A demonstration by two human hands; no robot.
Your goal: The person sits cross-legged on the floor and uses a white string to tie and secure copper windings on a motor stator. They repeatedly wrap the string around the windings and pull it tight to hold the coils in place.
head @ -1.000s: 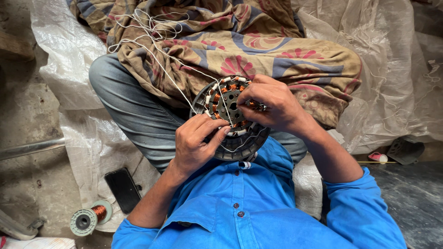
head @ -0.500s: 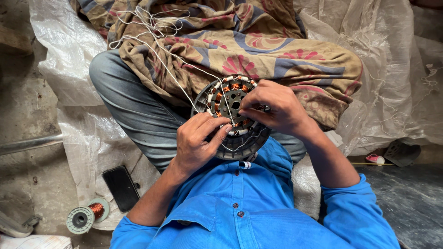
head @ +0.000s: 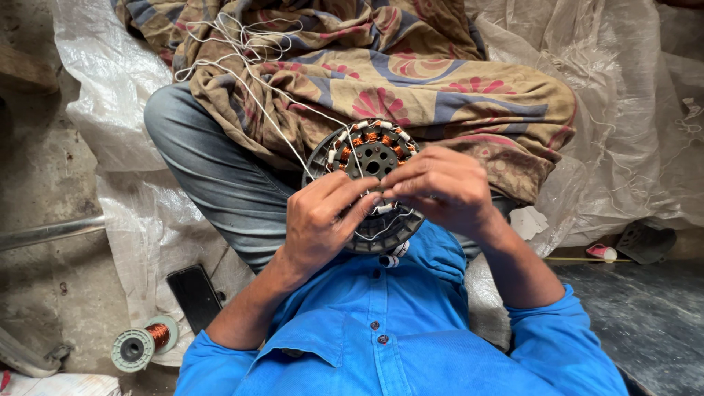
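Observation:
A round dark motor stator (head: 367, 158) with copper-wound coils rests on my lap, tilted toward me. My left hand (head: 319, 220) grips its near-left rim, with fingertips pinching at the white thread (head: 282, 132) near the centre. My right hand (head: 440, 187) covers the stator's right side, fingers curled and meeting the left fingertips over the coils. The white thread runs up and left from the stator to a loose tangle (head: 235, 40) on a patterned cloth (head: 411, 73) over my legs.
A black phone (head: 194, 297) lies on the white plastic sheet (head: 139, 235) at lower left. A spool of copper wire (head: 143, 343) lies beside it on the floor. A metal bar (head: 44, 233) crosses the left edge. A small pink-and-white object (head: 601, 251) lies at right.
My right hand has moved down and left over the stator, so both sets of fingertips now meet at its centre. The view has shifted slightly.

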